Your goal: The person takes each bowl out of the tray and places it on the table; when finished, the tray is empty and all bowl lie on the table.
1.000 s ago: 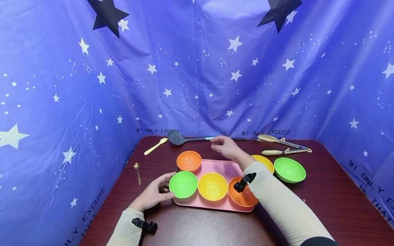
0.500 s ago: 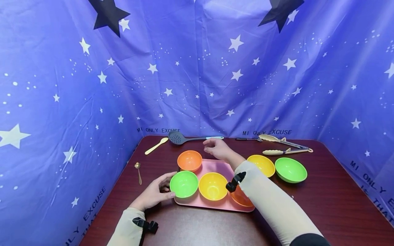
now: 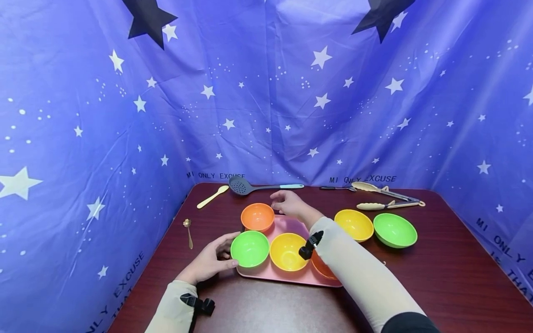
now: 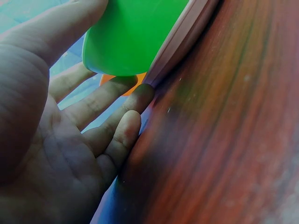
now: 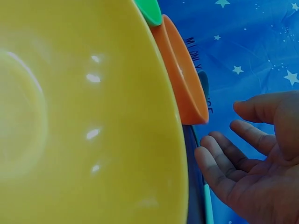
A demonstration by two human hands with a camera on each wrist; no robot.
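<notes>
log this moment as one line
left hand: touching green bowl on pink tray | right hand: beside far orange bowl, nothing held

On my remote feed I see blue-violet cloth [image 3: 266, 106] hanging at the left, far and right sides, softly creased and printed with white stars [image 3: 321, 57], small dots and large black stars [image 3: 150, 21]. Dark lettering [image 3: 216, 176] runs along its lower part. Below stands a reddish-brown, wood-grained table [image 3: 449, 273], pale light glossing its near part.

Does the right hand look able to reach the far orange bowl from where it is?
Probably yes: the right hand is just beside the far orange bowl, with nothing visible between them.
</notes>
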